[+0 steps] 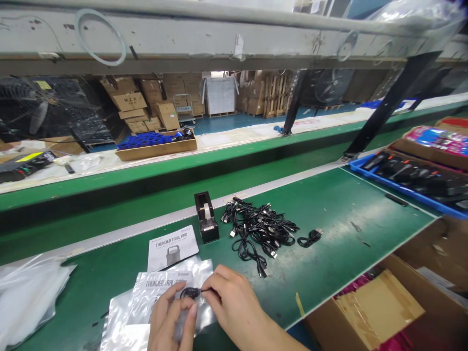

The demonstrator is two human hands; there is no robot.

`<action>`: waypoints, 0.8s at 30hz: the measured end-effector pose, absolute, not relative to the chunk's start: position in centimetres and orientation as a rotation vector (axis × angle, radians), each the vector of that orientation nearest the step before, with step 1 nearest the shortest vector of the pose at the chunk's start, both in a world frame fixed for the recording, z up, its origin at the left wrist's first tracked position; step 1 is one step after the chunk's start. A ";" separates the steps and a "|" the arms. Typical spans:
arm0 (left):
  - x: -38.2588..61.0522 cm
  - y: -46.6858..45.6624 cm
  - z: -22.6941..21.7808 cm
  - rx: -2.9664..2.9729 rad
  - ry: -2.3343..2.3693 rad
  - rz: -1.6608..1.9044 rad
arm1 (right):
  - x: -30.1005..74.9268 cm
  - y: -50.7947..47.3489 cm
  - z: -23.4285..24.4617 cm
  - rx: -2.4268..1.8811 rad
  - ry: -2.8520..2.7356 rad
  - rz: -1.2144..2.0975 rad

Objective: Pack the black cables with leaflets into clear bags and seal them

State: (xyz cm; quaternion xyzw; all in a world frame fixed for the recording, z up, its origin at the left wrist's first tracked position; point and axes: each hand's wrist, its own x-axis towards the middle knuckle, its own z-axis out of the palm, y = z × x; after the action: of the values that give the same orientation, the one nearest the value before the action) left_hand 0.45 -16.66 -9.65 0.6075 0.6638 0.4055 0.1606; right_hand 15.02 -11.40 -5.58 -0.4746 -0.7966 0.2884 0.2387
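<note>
Black cable (190, 293) held over plastic bags (117, 314) on the green bench (329, 263). Worker's left hand (170, 312) grips its coil, right hand (236, 300) pinches a strand. Cable pile (263, 226) beyond, beside the black tape dispenser (209, 231)

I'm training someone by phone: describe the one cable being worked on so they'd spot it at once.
On the green tabletop, come toward the viewer from the heap of black cables to the shiny plastic packaging. Above it, the left hand holds the cable, a small black coil, while the right hand pinches a strand. It alone is held; the rest lie on the tabletop.
</note>
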 end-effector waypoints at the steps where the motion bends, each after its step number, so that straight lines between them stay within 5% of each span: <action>1: 0.5 -16.7 -9.7 1.726 1.899 1.175 | 14.7 -11.4 -5.7 -1.304 -2.113 0.811; 13: 0.3 -16.6 -8.0 1.493 1.937 1.331 | 13.4 -12.2 -5.2 -1.020 -2.191 1.246; 24: -5.2 -15.6 -3.4 1.113 1.709 1.496 | 12.3 -6.8 6.4 -0.402 -2.543 0.893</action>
State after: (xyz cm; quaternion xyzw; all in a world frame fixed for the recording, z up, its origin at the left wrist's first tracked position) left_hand -5.16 -15.63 -3.42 0.4196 0.6443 0.5638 0.3015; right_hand 12.29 -6.80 6.42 -0.1443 -0.9130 0.3207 0.2069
